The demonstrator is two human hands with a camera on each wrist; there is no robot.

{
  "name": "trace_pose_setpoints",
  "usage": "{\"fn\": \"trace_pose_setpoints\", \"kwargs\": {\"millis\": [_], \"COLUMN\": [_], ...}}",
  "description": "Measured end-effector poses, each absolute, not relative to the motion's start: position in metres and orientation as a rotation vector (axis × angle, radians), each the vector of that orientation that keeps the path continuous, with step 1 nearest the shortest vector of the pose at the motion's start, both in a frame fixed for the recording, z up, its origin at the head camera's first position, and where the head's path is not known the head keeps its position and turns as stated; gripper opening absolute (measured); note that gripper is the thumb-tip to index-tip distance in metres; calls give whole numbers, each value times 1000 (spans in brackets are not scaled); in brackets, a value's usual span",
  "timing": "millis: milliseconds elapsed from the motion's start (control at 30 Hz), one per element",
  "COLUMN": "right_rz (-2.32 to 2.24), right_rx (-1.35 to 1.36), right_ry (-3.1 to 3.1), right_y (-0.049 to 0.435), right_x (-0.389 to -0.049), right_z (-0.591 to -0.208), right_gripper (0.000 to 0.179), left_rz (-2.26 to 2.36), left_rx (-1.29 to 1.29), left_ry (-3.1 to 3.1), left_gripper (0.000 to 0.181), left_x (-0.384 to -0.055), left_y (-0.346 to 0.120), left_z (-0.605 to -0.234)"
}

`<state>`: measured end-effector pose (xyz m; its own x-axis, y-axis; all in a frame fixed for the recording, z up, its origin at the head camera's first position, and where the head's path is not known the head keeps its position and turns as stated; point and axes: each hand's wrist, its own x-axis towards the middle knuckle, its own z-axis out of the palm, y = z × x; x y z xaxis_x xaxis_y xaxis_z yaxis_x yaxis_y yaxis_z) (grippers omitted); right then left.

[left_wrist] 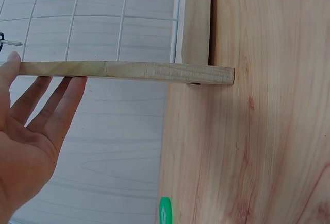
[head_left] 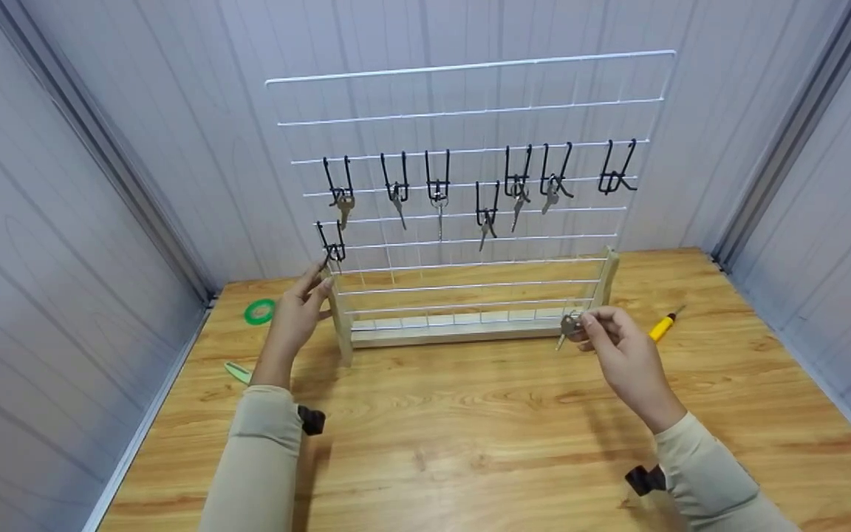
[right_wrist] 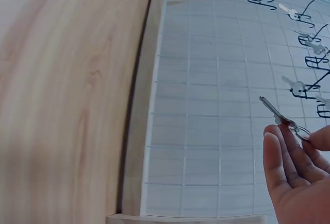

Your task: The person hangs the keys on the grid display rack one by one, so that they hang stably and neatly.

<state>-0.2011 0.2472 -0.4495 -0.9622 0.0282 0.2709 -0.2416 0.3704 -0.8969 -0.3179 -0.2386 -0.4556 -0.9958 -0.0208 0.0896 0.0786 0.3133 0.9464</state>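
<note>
A white wire grid rack (head_left: pixel 470 264) stands on wooden feet and carries several black hooks, most with a key hanging. My left hand (head_left: pixel 296 314) is at the rack's left wooden post (left_wrist: pixel 129 70), thumb on one side and fingers on the other. Just above that hand hangs the lowest hook (head_left: pixel 332 247), with a key (left_wrist: pixel 11 42) on it. In front of the grid's lower right corner, my right hand (head_left: pixel 621 358) pinches a key (right_wrist: pixel 278 113) by its small ring (right_wrist: pixel 303 132). The hook at the far right (head_left: pixel 617 177) has no key.
A green tape roll (head_left: pixel 259 312) and a pale green cutter-like tool (head_left: pixel 237 372) lie left of the rack. To its right is a yellow-handled screwdriver (head_left: pixel 662 326). Panelled walls (head_left: pixel 86 222) enclose the wooden table (head_left: pixel 462 436) at the back and sides.
</note>
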Motion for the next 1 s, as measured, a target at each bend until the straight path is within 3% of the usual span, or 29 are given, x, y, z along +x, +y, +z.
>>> {"fn": "trace_pose_setpoints", "kwargs": {"millis": [667, 1000], "right_rz": [1644, 1732], "right_rx": [259, 321], "right_ry": [-2105, -1844], "right_y": [254, 251], "right_x": [-223, -237], "right_z": [-379, -357], "right_gripper": [35, 25], "left_rz": [-1800, -1784], "left_rx": [-58, -70], "left_ry": [-2467, -2469], "left_gripper": [59, 58], "left_x": [-316, -317], "left_y": [-237, -239], "left_z": [-453, -456]}}
